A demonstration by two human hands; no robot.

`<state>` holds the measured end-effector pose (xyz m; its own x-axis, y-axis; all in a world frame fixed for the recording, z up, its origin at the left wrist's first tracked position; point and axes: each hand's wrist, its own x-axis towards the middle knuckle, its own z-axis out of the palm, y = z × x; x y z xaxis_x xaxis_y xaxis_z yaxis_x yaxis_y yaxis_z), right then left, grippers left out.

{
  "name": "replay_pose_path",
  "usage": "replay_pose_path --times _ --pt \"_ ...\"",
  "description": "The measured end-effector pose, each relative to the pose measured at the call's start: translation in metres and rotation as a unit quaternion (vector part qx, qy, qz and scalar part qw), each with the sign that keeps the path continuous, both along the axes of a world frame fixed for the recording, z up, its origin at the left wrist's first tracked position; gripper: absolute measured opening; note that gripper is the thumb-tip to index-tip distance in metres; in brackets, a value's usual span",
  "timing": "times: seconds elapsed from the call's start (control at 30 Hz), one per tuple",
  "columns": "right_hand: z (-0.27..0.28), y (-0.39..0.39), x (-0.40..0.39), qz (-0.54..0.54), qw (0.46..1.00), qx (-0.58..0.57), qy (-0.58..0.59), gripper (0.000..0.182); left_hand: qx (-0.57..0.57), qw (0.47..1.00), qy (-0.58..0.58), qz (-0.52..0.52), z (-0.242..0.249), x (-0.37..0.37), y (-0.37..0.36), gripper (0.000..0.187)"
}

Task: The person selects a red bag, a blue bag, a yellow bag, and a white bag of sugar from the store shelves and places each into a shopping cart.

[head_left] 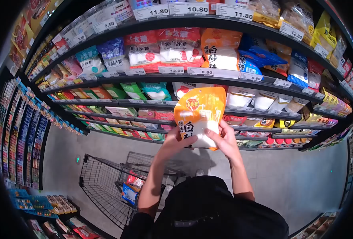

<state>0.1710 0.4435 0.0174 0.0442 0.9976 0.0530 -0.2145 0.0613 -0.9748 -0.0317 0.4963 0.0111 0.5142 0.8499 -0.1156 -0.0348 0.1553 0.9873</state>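
Observation:
An orange and white bag of white sugar (203, 106) is held upright in front of my chest, its printed front facing me. My left hand (177, 139) grips its lower left side, the thumb lying across the front. On the lower right side, my right hand (225, 138) closes around the edge with its thumb pressed on the white part. The fingers behind the bag are mostly hidden. Just beyond and above it, a similar orange sugar bag (220, 49) stands on a shelf (176, 79) among red, blue and purple bags.
A black wire shopping cart (100, 181) stands at my left, with a blue package (129, 194) and a red one inside. Price tags (206, 71) line the shelf edges. Another rack (19, 135) rises at the far left. Grey floor (282, 175) shows on my right.

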Motion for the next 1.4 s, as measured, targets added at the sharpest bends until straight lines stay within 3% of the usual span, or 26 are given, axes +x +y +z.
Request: replay_pose_path --times 0.23,1.0,1.1,1.27,1.4 --pt "-0.007 -0.010 -0.018 0.027 0.999 -0.027 0.003 0.036 -0.073 0.996 -0.012 0.047 -0.003 -0.020 -0.028 0.034" --pt "-0.005 -0.001 -0.055 0.058 0.998 -0.020 0.000 0.041 -0.073 0.994 -0.021 0.082 -0.013 -0.062 -0.032 0.025" --pt "-0.003 0.002 -0.062 0.062 0.997 -0.008 -0.034 0.038 -0.080 0.991 -0.010 0.104 -0.012 -0.070 -0.035 0.029" --pt "-0.005 0.005 -0.074 0.069 0.997 -0.026 -0.002 0.033 -0.025 0.991 -0.106 0.080 -0.029 -0.082 -0.040 0.059" --pt "-0.011 0.006 -0.076 0.064 0.997 -0.050 0.002 0.031 -0.052 0.988 -0.120 0.084 -0.011 -0.085 -0.044 0.066"
